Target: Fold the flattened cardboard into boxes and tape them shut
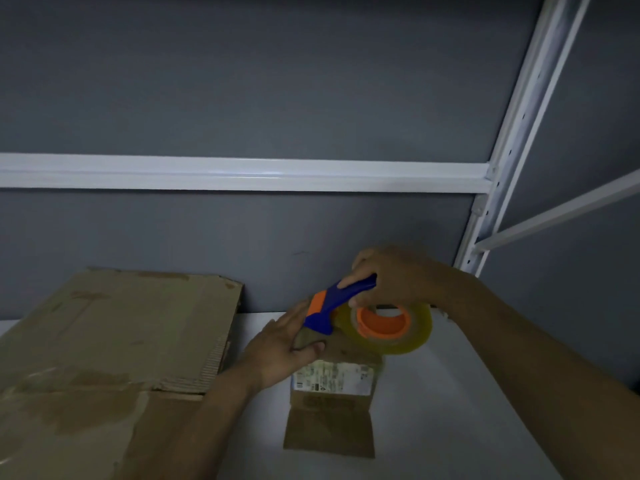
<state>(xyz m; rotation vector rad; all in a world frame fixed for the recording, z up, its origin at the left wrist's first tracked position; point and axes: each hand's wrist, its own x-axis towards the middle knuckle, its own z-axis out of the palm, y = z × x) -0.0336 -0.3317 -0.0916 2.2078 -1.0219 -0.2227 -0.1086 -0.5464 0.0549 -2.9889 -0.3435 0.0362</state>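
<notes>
- Head view, dim light: the small cardboard box (330, 422) stands on the white shelf surface (450, 410), just right of the middle, with its near flap folded down toward me.
- Its top is mostly hidden under the tape dispenser (329, 306) and both hands, so I cannot tell whether the top flaps meet.
- A white shipping label (334, 375) is on the box's near face. It carries barcodes and lines of print, all too blurred to read.
- The left hand (282, 344) holds the box at its upper left edge, fingers lying along the far side and the thumb hooked over the top.
- The right hand (391, 275) is wrapped around the dispenser's blue and orange handle, whose nose is down on the box top.
- The clear tape roll (417, 336) sits on an orange hub; no brand is visible on it.
- A large flattened cardboard sheet (104, 341) lies to the left, well apart from the box and cut off by the left and bottom edges, with torn paper patches and no writing I can make out.
- Behind, a white metal rail (242, 173) and a perforated upright (516, 126) cross the grey wall (242, 81).
</notes>
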